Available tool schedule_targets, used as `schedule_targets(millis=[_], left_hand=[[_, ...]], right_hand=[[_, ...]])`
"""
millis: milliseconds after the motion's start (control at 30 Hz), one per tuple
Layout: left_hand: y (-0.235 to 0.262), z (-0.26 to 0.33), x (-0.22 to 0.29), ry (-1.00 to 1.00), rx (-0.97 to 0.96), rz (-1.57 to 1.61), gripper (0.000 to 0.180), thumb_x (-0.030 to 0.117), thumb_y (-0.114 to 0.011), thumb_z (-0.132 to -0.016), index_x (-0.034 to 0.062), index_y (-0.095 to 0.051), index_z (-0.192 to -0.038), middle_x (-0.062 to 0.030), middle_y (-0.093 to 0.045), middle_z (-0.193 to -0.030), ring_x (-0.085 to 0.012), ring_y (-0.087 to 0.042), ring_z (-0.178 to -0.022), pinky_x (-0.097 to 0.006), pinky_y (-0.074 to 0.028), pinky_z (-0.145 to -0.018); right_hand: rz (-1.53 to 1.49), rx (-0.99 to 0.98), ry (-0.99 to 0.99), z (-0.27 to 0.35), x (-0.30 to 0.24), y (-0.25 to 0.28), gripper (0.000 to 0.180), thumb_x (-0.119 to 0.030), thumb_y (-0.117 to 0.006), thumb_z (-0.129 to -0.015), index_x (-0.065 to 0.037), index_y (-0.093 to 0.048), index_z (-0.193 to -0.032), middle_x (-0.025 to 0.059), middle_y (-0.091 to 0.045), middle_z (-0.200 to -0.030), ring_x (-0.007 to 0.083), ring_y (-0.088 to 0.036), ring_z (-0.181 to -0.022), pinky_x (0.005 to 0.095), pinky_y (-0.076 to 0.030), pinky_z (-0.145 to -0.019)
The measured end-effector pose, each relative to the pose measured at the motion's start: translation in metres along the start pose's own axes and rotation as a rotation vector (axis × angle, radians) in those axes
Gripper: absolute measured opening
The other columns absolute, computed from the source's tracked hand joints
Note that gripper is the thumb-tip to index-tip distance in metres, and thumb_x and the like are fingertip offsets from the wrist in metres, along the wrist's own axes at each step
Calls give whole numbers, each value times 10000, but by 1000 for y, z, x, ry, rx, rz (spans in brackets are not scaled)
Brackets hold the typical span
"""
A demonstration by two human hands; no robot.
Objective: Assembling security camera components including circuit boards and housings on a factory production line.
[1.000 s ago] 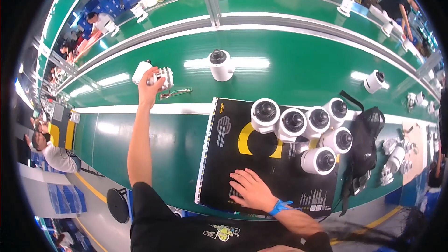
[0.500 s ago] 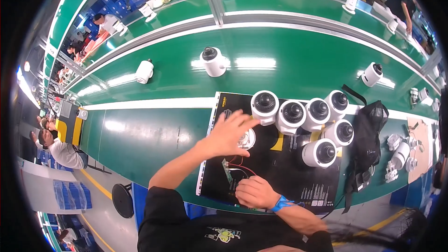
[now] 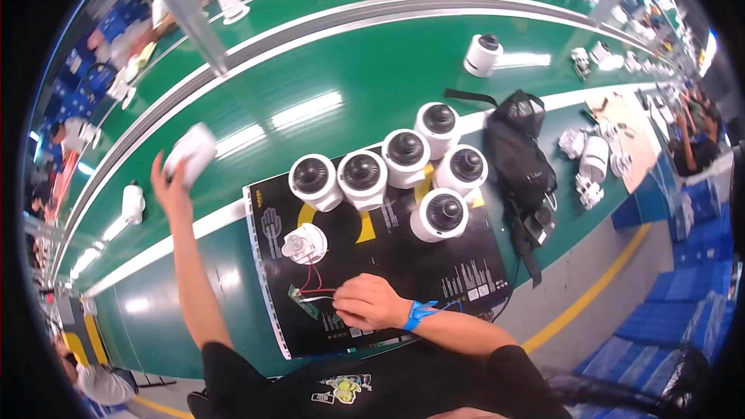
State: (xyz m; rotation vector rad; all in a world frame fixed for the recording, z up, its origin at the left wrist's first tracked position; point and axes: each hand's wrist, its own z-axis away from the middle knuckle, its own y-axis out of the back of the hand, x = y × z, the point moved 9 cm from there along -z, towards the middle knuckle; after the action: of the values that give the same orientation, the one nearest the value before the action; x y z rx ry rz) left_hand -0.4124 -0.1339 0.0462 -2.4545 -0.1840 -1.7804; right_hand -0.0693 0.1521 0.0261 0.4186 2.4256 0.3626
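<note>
Two hands busy: left hand (image 3: 172, 186) at 10 o'clock, fingers clamped around a white camera housing (image 3: 192, 154); right hand (image 3: 371, 301) curled over the circuit board (image 3: 304, 302) wires (image 3: 313, 283) — one yank probably snaps them.

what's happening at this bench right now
A person works at a green conveyor bench. Their left hand is raised out over the belt, holding a white camera housing. Their right hand rests on the black mat beside a small circuit board, wired to a white base. Six white dome cameras stand behind.

Left hand (image 3: 172, 186) on white camera housing (image 3: 192, 154)
</note>
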Motion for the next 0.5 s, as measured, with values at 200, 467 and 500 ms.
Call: schedule_targets(millis=[200,467,500], left_hand=[[35,211,17,182,-80,392,1044,367,-877,-558,69,-316,-1387,-147,-408,-1374,-351,-438,-1241,-547,-433,-983],[-50,324,94,94,-895,-6,494,256,-691,-788,45,-546,-1210,-193,-552,-1231,-333,-548,-1121,-420,-441,-945],[-19,321,78,104,-559,296,393,282,-638,-836,39,-589,-1141,-197,-553,-1217,-310,-559,-1097,-410,-457,-933]], right_hand=[[-276,-136,-308,-21,-2,-16,955,-266,-779,-711,24,-191,-1405,300,-268,-1406,463,-317,-1280,459,-305,-1065],[-276,-343,-115,-24,-82,-26,758,-347,-748,-730,-40,-375,-1314,290,-336,-1364,482,-397,-1207,596,-333,-976],[-104,-375,-131,-24,-73,-19,626,-324,-762,-700,-17,-507,-1182,273,-375,-1336,474,-411,-1190,571,-345,-981]])
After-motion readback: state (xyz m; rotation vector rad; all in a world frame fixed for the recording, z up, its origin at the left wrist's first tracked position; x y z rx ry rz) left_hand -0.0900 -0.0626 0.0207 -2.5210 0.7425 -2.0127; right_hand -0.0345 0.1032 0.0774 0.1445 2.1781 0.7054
